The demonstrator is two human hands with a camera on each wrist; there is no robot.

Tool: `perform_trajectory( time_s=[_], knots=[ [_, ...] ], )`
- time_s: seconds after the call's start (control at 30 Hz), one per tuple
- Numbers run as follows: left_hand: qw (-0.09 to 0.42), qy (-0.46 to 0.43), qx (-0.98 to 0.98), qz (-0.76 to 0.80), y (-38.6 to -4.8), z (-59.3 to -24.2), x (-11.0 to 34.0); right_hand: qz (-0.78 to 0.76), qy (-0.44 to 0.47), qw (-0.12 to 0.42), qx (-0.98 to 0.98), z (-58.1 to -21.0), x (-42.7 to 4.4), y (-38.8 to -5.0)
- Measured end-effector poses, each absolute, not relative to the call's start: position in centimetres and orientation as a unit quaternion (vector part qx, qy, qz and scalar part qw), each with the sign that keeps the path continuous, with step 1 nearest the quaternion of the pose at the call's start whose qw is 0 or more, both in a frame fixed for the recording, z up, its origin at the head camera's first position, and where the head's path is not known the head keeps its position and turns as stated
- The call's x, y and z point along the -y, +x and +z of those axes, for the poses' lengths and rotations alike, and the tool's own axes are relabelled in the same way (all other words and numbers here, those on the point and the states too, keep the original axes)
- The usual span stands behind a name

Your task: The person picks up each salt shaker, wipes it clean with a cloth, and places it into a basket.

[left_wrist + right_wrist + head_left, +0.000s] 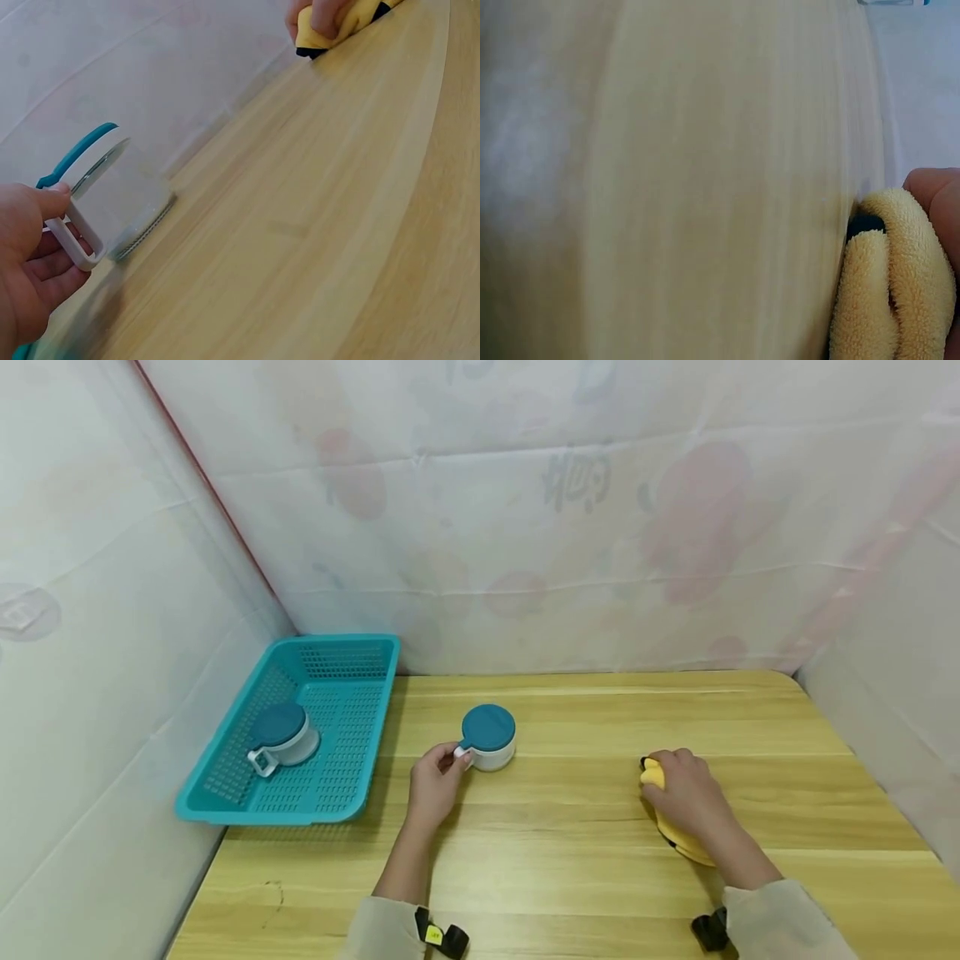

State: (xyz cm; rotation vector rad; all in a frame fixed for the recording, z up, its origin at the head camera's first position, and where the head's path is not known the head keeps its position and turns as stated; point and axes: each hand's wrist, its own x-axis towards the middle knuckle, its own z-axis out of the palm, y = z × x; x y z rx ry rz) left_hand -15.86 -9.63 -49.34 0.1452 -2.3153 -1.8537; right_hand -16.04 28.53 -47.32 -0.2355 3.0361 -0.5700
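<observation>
A clear jar with a blue lid [489,728] stands on the wooden table; my left hand [435,785] grips its white handle [75,244] from the left. In the left wrist view the thumb of my left hand [30,255] lies on top of the handle, with fingers curled through or behind it. Farther right, my right hand [692,797] holds a folded yellow cloth with black edging [678,839] against the table. The cloth [892,277] shows thick folds in the right wrist view, beside part of my right hand [941,217].
At the left of the table [570,877] sits a teal basket [363,760] with a second blue-lidded jar [296,745] lying in it, its white handle toward the front. A pale sheet hangs behind the table and along both sides.
</observation>
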Motion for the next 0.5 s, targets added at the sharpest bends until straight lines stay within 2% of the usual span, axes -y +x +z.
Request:
perform_trajectory(
  time_s=[0.5],
  knots=[
    [0.114, 0.03, 0.776, -0.619, -16.01, -50.28, 9.49, -0.197, -0.092, 0.041, -0.975, -48.02, -28.74, -16.21]
  ],
)
